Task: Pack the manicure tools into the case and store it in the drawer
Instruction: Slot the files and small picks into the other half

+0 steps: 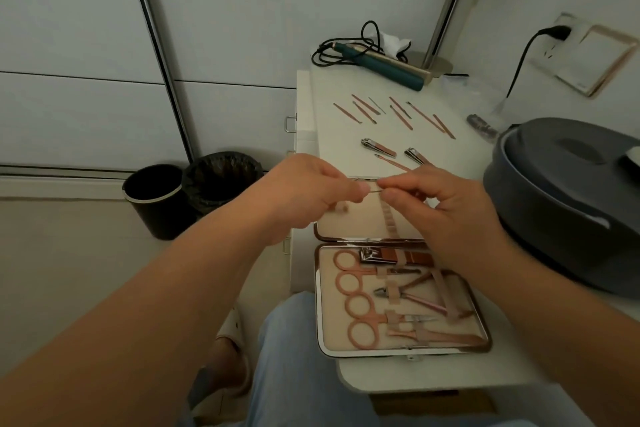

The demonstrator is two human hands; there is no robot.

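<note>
An open manicure case (327, 319) lies on the white table near its front edge. Its lower half holds pink-handled scissors (358, 305), a nail clipper (374, 256) and nippers (408, 295) under straps. Over the case's upper half, my left hand (311, 194) and my right hand (446, 215) pinch the two ends of one thin metal tool (374, 189). Further back lie two small nail clippers (379, 146), a thin stick (393, 163) and a row of several slim rose-gold tools (394, 111).
A large grey round lidded box (568, 204) sits at the right. A teal hair iron with black cord (381, 62) and a standing mirror (446, 7) are at the back. Drawer handles (290, 123) show on the table's left side. Two black bins (194, 191) stand on the floor.
</note>
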